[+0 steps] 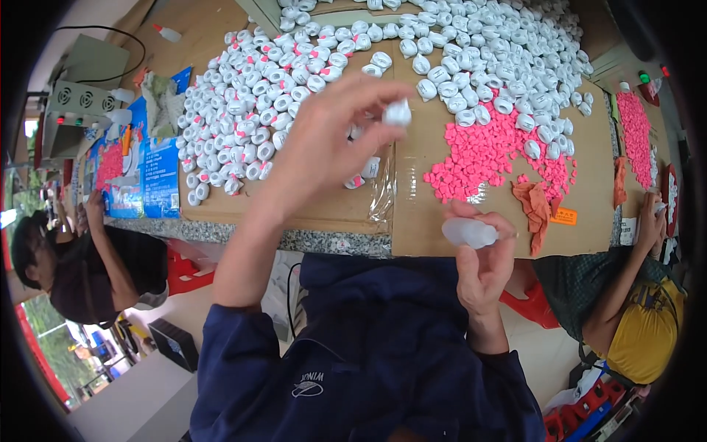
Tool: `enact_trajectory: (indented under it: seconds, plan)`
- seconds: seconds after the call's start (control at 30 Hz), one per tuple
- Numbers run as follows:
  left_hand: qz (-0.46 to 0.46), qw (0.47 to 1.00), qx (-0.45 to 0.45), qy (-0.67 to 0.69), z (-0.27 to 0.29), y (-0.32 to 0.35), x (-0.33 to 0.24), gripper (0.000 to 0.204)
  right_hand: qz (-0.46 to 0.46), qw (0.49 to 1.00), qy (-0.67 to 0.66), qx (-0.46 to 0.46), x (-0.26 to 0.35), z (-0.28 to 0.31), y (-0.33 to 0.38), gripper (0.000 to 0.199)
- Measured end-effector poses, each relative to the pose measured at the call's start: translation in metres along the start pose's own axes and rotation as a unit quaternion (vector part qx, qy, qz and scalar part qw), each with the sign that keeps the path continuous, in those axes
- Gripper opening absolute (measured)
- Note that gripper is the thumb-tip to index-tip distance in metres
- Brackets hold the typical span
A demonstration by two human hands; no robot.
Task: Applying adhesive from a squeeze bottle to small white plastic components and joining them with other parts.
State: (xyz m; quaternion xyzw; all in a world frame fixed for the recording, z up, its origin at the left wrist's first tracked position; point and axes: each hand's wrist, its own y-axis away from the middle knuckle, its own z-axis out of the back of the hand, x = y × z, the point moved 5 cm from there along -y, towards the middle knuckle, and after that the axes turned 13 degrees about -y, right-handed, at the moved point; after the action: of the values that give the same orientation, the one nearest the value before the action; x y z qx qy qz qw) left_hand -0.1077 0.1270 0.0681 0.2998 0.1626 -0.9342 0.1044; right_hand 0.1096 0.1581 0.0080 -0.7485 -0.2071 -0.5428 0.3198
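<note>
Hands first: right hand (482, 269), nearest, at the table's near edge, fingers wrapped shut around a small translucent squeeze bottle (469, 232) lying sideways. Left hand (331, 140) raised further out over the cardboard sheet (412, 214), thumb and fingertips pinched on one small white cap (398, 113). Just right of it, a pink pieces pile (486, 151) with an orange rag (535, 202) at its near right. Beyond, far side of the table, a wide spread of white caps (471, 44). Co-workers seated at near left (88, 265) and near right (633, 302).
</note>
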Motion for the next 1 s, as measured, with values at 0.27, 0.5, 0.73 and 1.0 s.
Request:
enact_trajectory:
  seconds: [0.27, 0.5, 0.73, 1.0]
  plan:
    - [0.171, 0.917, 0.044, 0.358, -0.052, 0.100, -0.003, 0.036, -0.018, 0.999, 0.044, -0.011, 0.022, 0.022, 0.002, 0.037]
    - [0.259, 0.832, 0.033, 0.490, -0.069, 0.109, 0.000, 0.031, -0.071, 0.994, 0.081, -0.018, 0.019, 0.017, 0.003, 0.036]
    - [0.213, 0.863, 0.010, 0.457, -0.068, 0.106, -0.002, 0.030, -0.071, 0.992, 0.102, -0.009, 0.018, 0.010, 0.001, 0.034]
    - [0.224, 0.864, 0.011, 0.450, -0.069, 0.107, 0.000, 0.030, -0.096, 0.990, 0.105, -0.005, 0.019, 0.015, 0.003, 0.031]
